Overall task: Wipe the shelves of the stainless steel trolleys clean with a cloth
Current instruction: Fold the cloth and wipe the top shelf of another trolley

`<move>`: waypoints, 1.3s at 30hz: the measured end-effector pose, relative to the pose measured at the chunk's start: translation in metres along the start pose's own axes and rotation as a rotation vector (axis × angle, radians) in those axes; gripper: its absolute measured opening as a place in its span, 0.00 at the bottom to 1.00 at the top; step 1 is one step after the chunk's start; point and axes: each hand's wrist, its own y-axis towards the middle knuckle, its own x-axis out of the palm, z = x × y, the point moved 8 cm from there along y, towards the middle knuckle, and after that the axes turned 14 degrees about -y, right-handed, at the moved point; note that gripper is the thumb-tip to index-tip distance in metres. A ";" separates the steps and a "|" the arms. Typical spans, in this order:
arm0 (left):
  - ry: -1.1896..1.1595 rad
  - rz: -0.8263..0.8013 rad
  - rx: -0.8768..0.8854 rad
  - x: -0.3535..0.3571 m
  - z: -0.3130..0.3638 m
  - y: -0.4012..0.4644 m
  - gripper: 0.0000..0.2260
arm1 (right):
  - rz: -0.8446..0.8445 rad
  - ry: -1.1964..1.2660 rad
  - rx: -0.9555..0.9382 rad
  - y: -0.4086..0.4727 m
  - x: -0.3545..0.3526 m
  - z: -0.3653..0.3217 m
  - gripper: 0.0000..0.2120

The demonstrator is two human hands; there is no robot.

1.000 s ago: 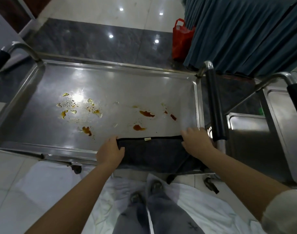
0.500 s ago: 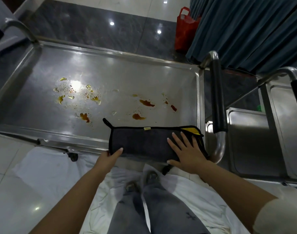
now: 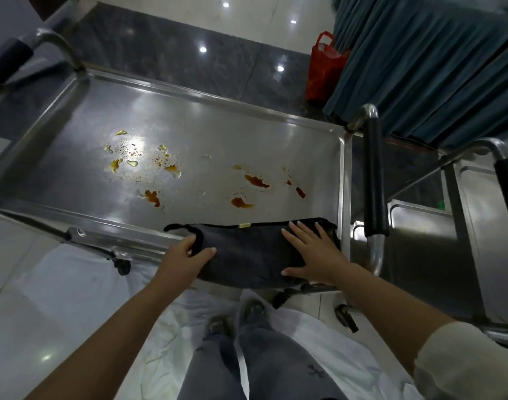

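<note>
A dark grey folded cloth (image 3: 247, 249) lies over the near right edge of the top shelf of a stainless steel trolley (image 3: 218, 131). My left hand (image 3: 183, 261) grips the cloth's left end, thumb and fingers around its black edging. My right hand (image 3: 313, 255) lies flat on the cloth's right part, fingers spread. Brown and yellow sauce stains (image 3: 254, 181) and more yellow-brown stains (image 3: 143, 163) dot the shelf beyond the cloth.
The trolley's black-sleeved handle (image 3: 374, 180) stands at the right. A second steel trolley (image 3: 483, 226) sits right beside it. A red bag (image 3: 325, 67) and a teal curtain (image 3: 426, 59) are behind. White sheeting (image 3: 73, 287) covers the floor under my feet.
My right hand went from gripping the cloth's far corner to lying flat on it. My left hand let go, then closed on the cloth's left end. The cloth's yellow corner is now covered.
</note>
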 end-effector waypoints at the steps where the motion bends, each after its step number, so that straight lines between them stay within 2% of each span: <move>1: 0.020 -0.004 0.025 0.005 0.011 0.001 0.04 | 0.029 0.039 0.008 0.000 -0.009 0.001 0.44; 4: 0.100 -0.032 0.065 0.034 0.035 0.010 0.19 | 0.124 0.167 0.090 -0.008 -0.035 0.012 0.37; 7: 0.125 -0.126 0.070 0.083 0.050 0.019 0.25 | 0.177 0.167 0.183 -0.028 -0.052 0.032 0.32; 9: 0.157 -0.234 0.025 0.124 0.051 0.021 0.23 | 0.202 0.087 0.223 -0.043 -0.059 0.047 0.31; 12: 0.274 -0.391 0.052 0.184 0.046 0.018 0.12 | 0.209 -0.037 0.192 -0.064 -0.062 0.061 0.30; 17: 0.380 -0.545 -0.039 0.247 0.016 0.013 0.14 | 0.212 -0.081 0.131 -0.081 -0.058 0.069 0.34; 20: 0.427 -0.617 -0.043 0.260 0.004 0.012 0.11 | 0.231 -0.123 0.101 -0.081 -0.056 0.065 0.33; 22: 0.431 -0.588 0.012 0.252 0.003 0.016 0.10 | 0.219 -0.188 0.085 -0.082 -0.050 0.060 0.31; 25: 0.556 -0.353 0.205 0.209 0.011 0.033 0.09 | 0.182 -0.251 0.062 -0.077 -0.044 0.050 0.29; 26: 0.583 -0.256 0.221 0.190 0.011 0.039 0.09 | 0.176 -0.255 0.046 -0.073 -0.042 0.045 0.28; 28: 0.620 -0.125 0.141 0.155 0.002 0.051 0.09 | 0.154 -0.225 0.002 -0.064 -0.033 0.031 0.28; 31: 0.630 -0.119 -0.017 0.136 -0.014 0.059 0.11 | -0.001 -0.062 -0.033 -0.051 -0.006 0.010 0.37; 34: 0.473 -0.146 -0.111 0.142 -0.021 0.059 0.15 | -0.152 0.054 -0.012 -0.044 0.021 -0.004 0.47; 36: 0.347 -0.150 -0.159 0.148 -0.023 0.056 0.17 | -0.157 0.058 0.012 -0.042 0.029 -0.010 0.50; 39: 0.242 -0.189 -0.136 0.153 -0.016 0.057 0.18 | -0.128 0.091 0.039 -0.037 0.030 -0.009 0.49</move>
